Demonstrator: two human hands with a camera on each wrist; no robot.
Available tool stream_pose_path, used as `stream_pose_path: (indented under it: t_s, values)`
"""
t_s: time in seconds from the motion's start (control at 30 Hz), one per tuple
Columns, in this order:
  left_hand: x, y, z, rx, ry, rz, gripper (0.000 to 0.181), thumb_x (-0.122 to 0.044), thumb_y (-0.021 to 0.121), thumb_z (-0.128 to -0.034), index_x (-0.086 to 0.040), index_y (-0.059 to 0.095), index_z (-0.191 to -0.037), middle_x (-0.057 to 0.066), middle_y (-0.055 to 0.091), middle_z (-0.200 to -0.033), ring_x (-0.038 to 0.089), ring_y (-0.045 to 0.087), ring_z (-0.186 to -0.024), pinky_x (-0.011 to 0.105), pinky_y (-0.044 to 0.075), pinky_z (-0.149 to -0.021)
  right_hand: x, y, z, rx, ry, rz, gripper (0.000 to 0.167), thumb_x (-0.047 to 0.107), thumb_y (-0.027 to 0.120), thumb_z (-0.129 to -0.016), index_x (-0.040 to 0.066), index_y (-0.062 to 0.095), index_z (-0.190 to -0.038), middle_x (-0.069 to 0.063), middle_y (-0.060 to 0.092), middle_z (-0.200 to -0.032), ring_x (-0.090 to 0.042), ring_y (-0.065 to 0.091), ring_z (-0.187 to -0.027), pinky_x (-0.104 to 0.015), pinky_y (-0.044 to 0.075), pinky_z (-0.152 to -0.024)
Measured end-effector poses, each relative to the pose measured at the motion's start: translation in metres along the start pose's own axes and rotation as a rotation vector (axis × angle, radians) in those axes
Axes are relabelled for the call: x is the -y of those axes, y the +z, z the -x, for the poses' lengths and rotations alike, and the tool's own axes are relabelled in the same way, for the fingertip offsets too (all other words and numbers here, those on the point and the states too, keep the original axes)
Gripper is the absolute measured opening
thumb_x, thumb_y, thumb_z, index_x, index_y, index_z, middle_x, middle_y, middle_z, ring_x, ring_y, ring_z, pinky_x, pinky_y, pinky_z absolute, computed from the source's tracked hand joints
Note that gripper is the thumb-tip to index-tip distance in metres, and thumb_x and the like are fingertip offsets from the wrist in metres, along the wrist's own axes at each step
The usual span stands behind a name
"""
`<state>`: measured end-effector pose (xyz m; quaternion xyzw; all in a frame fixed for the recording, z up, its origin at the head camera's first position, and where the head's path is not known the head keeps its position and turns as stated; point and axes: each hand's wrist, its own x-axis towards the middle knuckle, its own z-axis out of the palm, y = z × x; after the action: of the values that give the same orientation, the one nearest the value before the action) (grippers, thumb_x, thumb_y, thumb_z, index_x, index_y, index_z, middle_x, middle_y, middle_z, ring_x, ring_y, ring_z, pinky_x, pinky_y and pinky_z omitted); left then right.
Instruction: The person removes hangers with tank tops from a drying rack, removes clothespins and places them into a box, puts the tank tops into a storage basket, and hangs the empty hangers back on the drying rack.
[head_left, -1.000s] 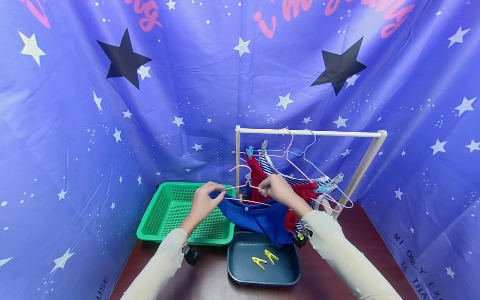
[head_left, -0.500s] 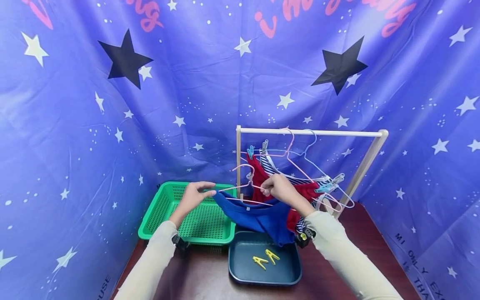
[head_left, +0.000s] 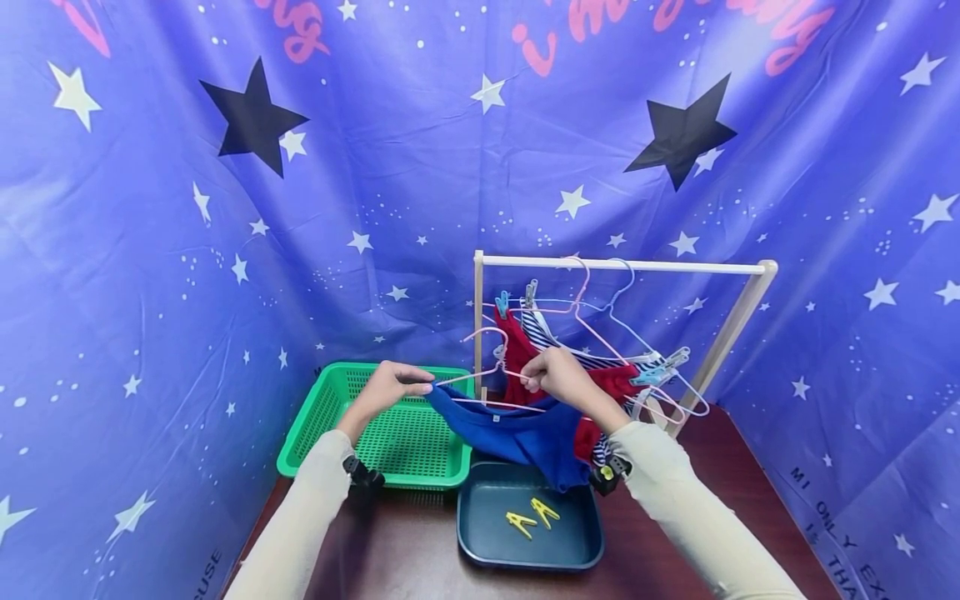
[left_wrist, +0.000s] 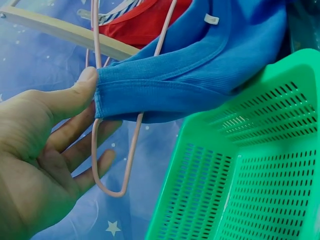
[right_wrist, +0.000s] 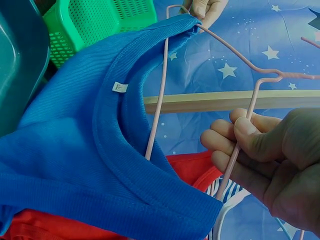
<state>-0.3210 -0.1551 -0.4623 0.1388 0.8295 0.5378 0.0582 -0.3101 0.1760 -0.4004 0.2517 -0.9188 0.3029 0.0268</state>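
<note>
A blue garment [head_left: 510, 429] with a small white tag hangs over a pink hanger [right_wrist: 242, 55]. My right hand [head_left: 558, 377] grips the hanger's sloping arm beside the hook, thumb against the wire, as the right wrist view shows. At the hanger's other end my left hand [head_left: 384, 392] pinches the garment's edge [left_wrist: 115, 95]; the thumb lies on the cloth and wire, with the other fingers behind. The rounded hanger tip [left_wrist: 115, 192] sticks out past the cloth in the left wrist view.
A wooden rack [head_left: 660, 267] holds a red garment [head_left: 517, 350] and a striped one [head_left: 540, 333] on hangers with clips. A green basket [head_left: 300, 417] stands left. Two yellow clips [head_left: 521, 524] lie in a dark tray [head_left: 480, 560] in front.
My left hand has moved left along the hanger to its outer end, and the garment's left edge is drawn out toward that side. My right hand keeps its grip in nearly the same place.
</note>
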Motion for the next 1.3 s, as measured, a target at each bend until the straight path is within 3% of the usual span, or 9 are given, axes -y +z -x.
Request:
stream_pose_path:
  t_s: [0.2, 0.47, 0.63, 0.87, 1.3]
  values:
    - [-0.0021, -0.0025, -0.0027, 0.053, -0.011, 0.0, 0.023, -0.008, 0.077, -0.0903, 0.0, 0.076, -0.112, 0.018, 0.077, -0.109, 0.022, 0.074, -0.096, 0.039, 0.061, -0.088, 0.0006, 0.0001, 0.0, 0.006, 0.024, -0.018, 0.018, -0.014, 0.068, -0.081, 0.002, 0.078, -0.079, -0.009, 0.076, -0.075, -0.013, 0.07, -0.067, -0.023, 0.055, -0.064]
    - [-0.0035, -0.0013, -0.0022, 0.074, -0.012, -0.022, 0.021, -0.006, 0.077, -0.0897, 0.001, 0.077, -0.11, 0.018, 0.077, -0.106, 0.022, 0.075, -0.093, 0.045, 0.06, -0.09, -0.0016, 0.0006, 0.0, 0.001, 0.007, -0.013, 0.019, -0.014, 0.068, -0.08, 0.003, 0.077, -0.077, -0.007, 0.076, -0.074, -0.012, 0.069, -0.067, -0.02, 0.052, -0.064]
    - [-0.004, -0.0004, -0.0007, 0.063, 0.027, -0.089, 0.018, -0.009, 0.078, -0.0894, -0.002, 0.079, -0.105, 0.014, 0.079, -0.102, 0.019, 0.074, -0.092, 0.038, 0.06, -0.085, -0.0022, 0.0, 0.0, 0.009, 0.018, -0.02, 0.019, -0.013, 0.067, -0.081, 0.003, 0.077, -0.078, -0.007, 0.075, -0.073, -0.012, 0.069, -0.067, -0.021, 0.052, -0.065]
    - [-0.0026, -0.0006, -0.0026, 0.052, 0.042, -0.098, 0.014, -0.008, 0.078, -0.0888, -0.001, 0.08, -0.101, 0.015, 0.079, -0.098, 0.016, 0.073, -0.088, 0.036, 0.059, -0.084, -0.0028, -0.0011, 0.0002, 0.012, 0.02, -0.05, 0.017, -0.013, 0.068, -0.083, 0.0, 0.078, -0.081, -0.011, 0.076, -0.075, -0.016, 0.072, -0.067, -0.025, 0.056, -0.066]
    - [-0.0025, -0.0007, -0.0014, -0.01, 0.023, -0.087, 0.01, -0.005, 0.079, -0.0873, 0.0, 0.08, -0.096, 0.015, 0.079, -0.096, 0.023, 0.074, -0.09, 0.044, 0.06, -0.089, -0.0045, -0.0026, 0.0024, 0.022, 0.026, -0.048, 0.014, -0.01, 0.069, -0.085, 0.0, 0.079, -0.082, -0.01, 0.076, -0.074, -0.015, 0.072, -0.068, -0.023, 0.056, -0.064]
